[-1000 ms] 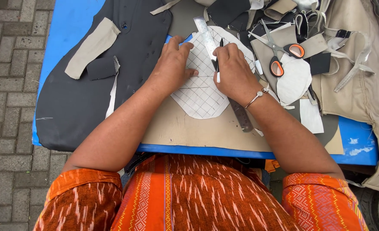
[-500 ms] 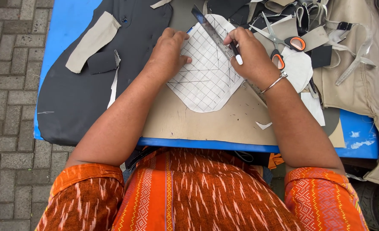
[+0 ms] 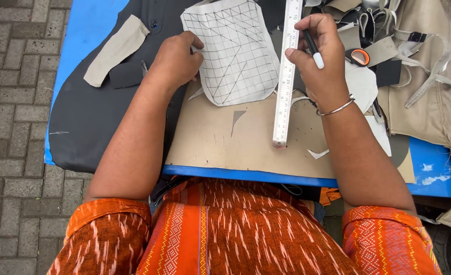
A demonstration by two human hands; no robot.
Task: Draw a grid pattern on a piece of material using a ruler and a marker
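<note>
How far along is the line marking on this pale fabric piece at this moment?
Done: the pale fabric piece already carries a grid of straight and diagonal lines over most of its face. In hand: the left hand pins its left edge, while the right hand holds a pen and the ruler along its right edge. Left: only margins look unmarked.

We find the scene evenly and brightly lit by soft daylight, with no harsh glare. Shadows are faint: a thin one lies under the ruler (image 3: 286,76) and a soft one beneath the left hand (image 3: 177,58) on the bench (image 3: 286,177). Focus is sharp across the gridded fabric piece (image 3: 233,51) and the right hand (image 3: 319,56). We note mild wide-angle stretching toward the frame's edges, seen in the paving bricks (image 3: 11,127) off the bench's left edge. No motion blur shows.
</note>
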